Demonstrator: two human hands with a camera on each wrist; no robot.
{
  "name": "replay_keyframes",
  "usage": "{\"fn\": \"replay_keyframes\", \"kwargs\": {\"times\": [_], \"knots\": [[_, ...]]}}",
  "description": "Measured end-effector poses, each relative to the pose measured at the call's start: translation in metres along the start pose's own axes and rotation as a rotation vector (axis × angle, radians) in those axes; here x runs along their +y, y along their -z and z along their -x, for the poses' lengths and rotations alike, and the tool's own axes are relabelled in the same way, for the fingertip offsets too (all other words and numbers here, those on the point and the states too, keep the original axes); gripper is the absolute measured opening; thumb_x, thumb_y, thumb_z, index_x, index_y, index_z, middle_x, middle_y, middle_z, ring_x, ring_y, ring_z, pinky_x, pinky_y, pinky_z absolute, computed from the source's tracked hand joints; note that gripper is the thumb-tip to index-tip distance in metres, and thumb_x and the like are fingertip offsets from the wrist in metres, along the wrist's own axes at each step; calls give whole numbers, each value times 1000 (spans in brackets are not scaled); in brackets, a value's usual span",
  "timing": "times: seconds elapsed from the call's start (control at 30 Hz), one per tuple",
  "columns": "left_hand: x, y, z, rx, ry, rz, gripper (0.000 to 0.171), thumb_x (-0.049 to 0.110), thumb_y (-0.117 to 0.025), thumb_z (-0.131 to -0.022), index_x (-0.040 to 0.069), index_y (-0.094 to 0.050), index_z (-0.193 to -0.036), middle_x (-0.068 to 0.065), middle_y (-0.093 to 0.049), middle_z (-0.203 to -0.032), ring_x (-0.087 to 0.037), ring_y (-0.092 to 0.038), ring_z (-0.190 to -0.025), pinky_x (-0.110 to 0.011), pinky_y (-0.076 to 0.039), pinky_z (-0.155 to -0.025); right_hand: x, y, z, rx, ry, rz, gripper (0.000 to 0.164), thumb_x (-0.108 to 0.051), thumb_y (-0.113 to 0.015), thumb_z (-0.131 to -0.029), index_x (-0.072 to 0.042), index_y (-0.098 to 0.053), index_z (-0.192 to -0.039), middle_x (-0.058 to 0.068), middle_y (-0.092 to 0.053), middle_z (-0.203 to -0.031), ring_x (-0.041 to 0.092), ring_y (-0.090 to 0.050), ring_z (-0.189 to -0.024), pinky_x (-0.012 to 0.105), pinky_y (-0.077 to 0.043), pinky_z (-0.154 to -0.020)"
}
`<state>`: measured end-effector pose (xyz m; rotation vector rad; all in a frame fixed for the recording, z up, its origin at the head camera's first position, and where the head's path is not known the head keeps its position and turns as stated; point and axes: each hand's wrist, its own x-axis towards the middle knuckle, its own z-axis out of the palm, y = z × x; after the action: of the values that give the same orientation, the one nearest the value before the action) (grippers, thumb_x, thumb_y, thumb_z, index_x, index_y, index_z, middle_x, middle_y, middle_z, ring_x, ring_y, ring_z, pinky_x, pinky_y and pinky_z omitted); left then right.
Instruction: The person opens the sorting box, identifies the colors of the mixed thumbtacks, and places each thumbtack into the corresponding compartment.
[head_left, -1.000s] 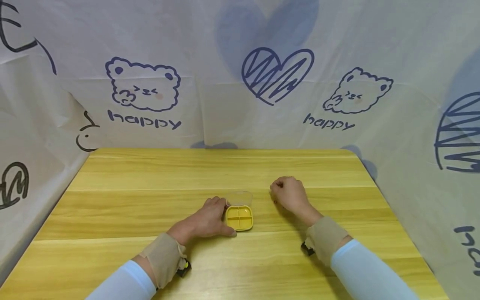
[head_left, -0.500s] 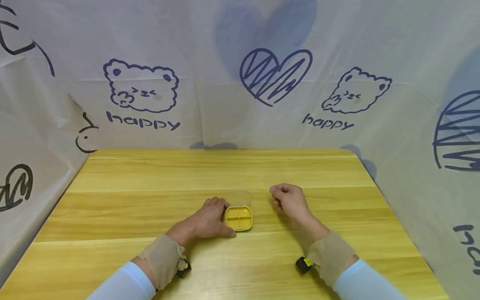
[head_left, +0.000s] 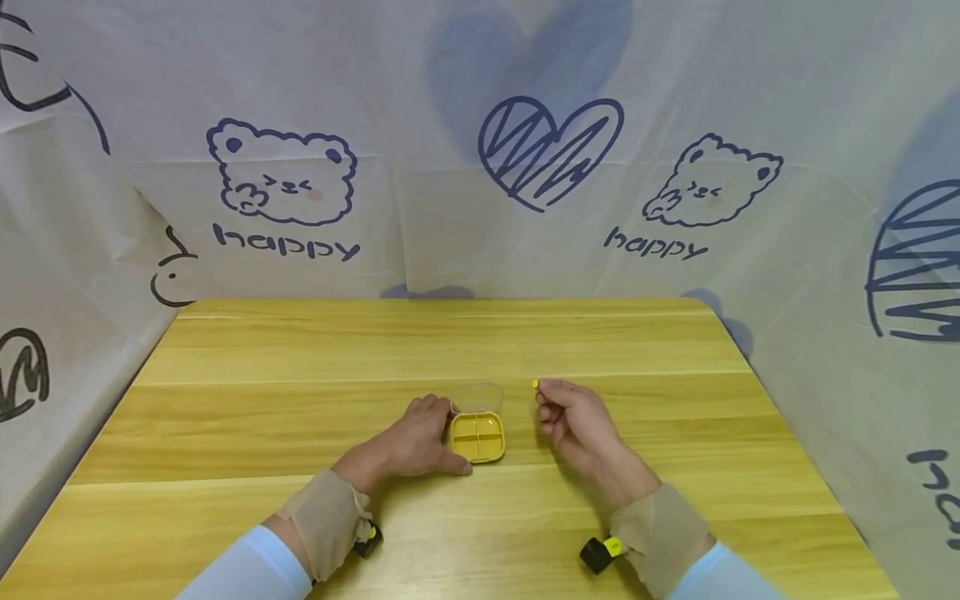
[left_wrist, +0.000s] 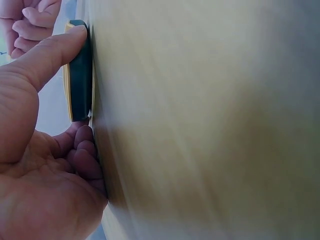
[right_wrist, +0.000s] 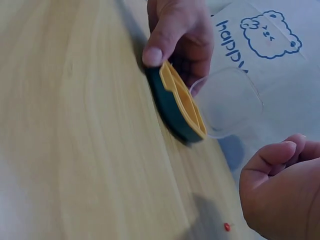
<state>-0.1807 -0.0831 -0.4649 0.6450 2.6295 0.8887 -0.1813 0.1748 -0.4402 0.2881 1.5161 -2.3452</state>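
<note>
Reachable from above into all four compartments of the yellow box point(head_left: 478, 436). Blocked on the left and at the near left corner by the left hand point(head_left: 416, 439), and on the far side by the raised clear lid point(right_wrist: 227, 102). Passable between box and right hand point(head_left: 581, 421), narrowed by the pinched yellow piece point(head_left: 536, 384). Obstructed low near that hand by a small red piece point(right_wrist: 227, 226). Bounded beyond the bench point(head_left: 480, 342) by hanging cloth point(head_left: 442, 242).

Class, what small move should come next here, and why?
The right hand should probably bring the yellow piece over the box: it already pinches that piece nearby, the clear lid is open, and the left hand holds the box.
</note>
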Motion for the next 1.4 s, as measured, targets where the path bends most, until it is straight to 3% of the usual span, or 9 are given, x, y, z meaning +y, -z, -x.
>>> {"fn": "replay_keyframes", "kwargs": {"times": [0.2, 0.47, 0.73, 1.13, 1.27, 1.4], "knots": [[0, -1, 1, -4, -1, 8, 73, 45, -84, -66, 5, -51, -118, -6, -50, -105, -24, -44, -99, -43, -40, -90, 8, -2, 1, -43, -72, -201, 13, -11, -49, -99, -9, -57, -88, -1, -60, -77, 10, -48, -64, 23, -39, -54], [0, 0, 2, 13, -12, 14, 73, 44, -85, -66, 4, -52, -117, -7, -51, -104, -25, -44, -100, -43, -41, -90, 17, -5, 4, -113, -141, -372, 12, -16, -47, -101, -11, -53, -93, -1, -56, -79, 10, -43, -65, 22, -35, -56], [-1, 0, 2, 18, -16, 6, 73, 45, -84, -66, 4, -52, -117, -6, -51, -104, -25, -44, -100, -42, -41, -90, 23, -5, 5, -166, -150, -440, 11, -18, -47, -101, -11, -52, -94, -1, -54, -81, 11, -40, -66, 22, -32, -57], [-1, 0, 1, 4, -10, 1, 73, 46, -84, -66, 6, -51, -118, -5, -50, -105, -25, -43, -101, -42, -41, -89, 31, -1, 5, -310, -125, -546, 16, -19, -41, -103, -11, -51, -95, -1, -53, -85, 12, -40, -69, 23, -32, -58], [0, 0, 1, 4, -5, 1, 74, 46, -84, -66, 5, -51, -118, -5, -50, -105, -25, -43, -101, -42, -41, -90, 32, -1, 5, -302, -121, -542, 15, -18, -44, -102, -10, -53, -94, 0, -54, -84, 12, -40, -68, 24, -32, -57], [0, -1, 1, 8, -8, -1, 74, 46, -84, -66, 5, -51, -117, -5, -50, -104, -25, -44, -101, -42, -41, -89, 33, -2, 5, -275, -73, -444, 13, -17, -49, -101, -11, -56, -91, -1, -57, -83, 11, -41, -67, 23, -33, -56]]}}
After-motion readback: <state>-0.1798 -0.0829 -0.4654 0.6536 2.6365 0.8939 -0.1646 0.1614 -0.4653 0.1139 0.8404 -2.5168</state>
